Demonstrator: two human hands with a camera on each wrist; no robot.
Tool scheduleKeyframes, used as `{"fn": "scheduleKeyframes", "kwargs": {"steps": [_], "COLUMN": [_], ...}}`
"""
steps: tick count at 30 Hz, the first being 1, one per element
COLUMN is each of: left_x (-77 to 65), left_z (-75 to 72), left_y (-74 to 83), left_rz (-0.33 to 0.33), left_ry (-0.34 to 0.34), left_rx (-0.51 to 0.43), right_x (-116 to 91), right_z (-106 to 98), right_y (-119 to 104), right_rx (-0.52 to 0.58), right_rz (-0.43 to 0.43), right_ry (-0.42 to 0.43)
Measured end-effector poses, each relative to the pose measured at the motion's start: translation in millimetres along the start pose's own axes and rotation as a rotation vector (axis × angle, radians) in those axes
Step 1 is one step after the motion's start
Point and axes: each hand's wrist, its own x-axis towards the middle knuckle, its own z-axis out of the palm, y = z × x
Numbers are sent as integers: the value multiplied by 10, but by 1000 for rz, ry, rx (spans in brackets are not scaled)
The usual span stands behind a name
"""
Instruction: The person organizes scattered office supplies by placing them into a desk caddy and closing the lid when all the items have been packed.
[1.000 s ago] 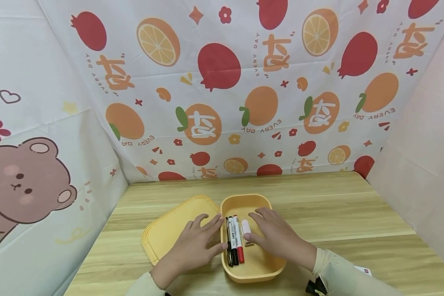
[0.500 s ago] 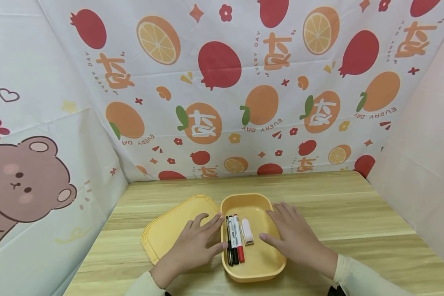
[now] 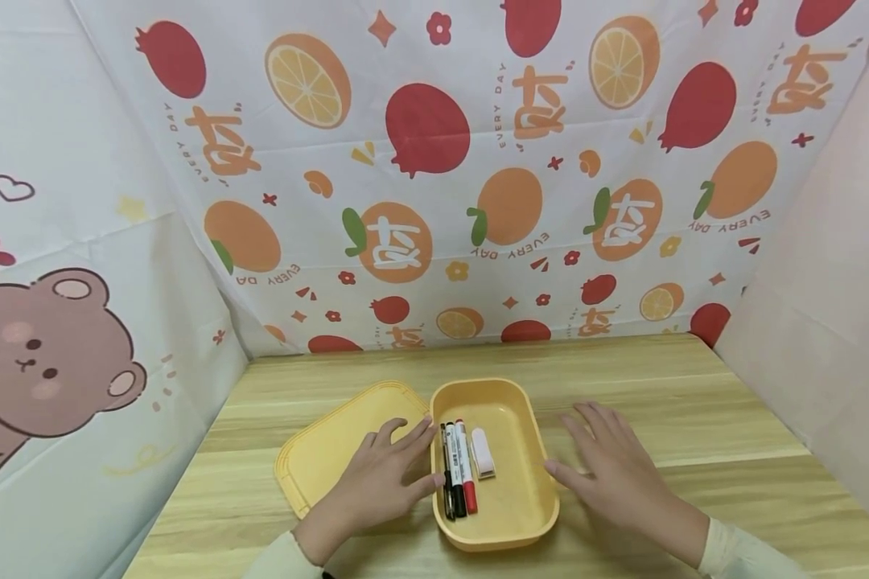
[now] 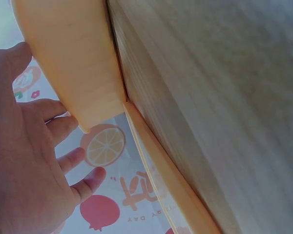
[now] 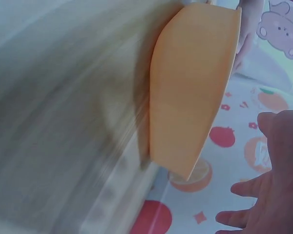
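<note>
Bare left grip (image 3: 382, 476) lay spread, fingertips at rim of yellow rounded-rectangular plastic box (image 3: 517, 498). Bare right grip (image 3: 611, 474) hovered spread, just outside opposite wall. Box sat between.

A wood-grain tabletop (image 3: 710, 434) spreads out in front of me, pale yellowish-brown, its darker streaks running mostly from side to side toward a nearly straight far edge. Around the middle, nearer the front than the back, an open yellow storage box (image 3: 514, 482) stands upright on its base, its corners rounded, its long sides running from near to far. To its left a yellow lid (image 3: 339, 444) lies flat, turned at a slant, fine ridges following its border; part of it is hidden. Its right end comes close against the box; I can't make out whether they touch.
</note>
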Motion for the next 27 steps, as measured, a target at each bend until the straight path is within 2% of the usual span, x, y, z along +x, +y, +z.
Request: {"fn": "scheduleKeyframes", "kwargs": {"steps": [5,13,19,23,27], "left_x": [3,16,16,11,13], "left_z": [13,6,4,-7,-9], "left_y": [8,-16,-20,-13,-7], "left_rz": [8,1,1,-5,-4], "left_ry": [-8,-10,-10,-12,-11], "left_rx": [-7,4,8,3,2], "right_x": [-178,-380,-463,-542,-665], "right_z": [-57,-216,-331,-360,-334], "right_y": [148,432,723,944,1140], "right_rx": [17,12,98,208,275], "right_rz": [39,157,218,220,152], "right_ry": [18,-55,-122,-172,-198]}}
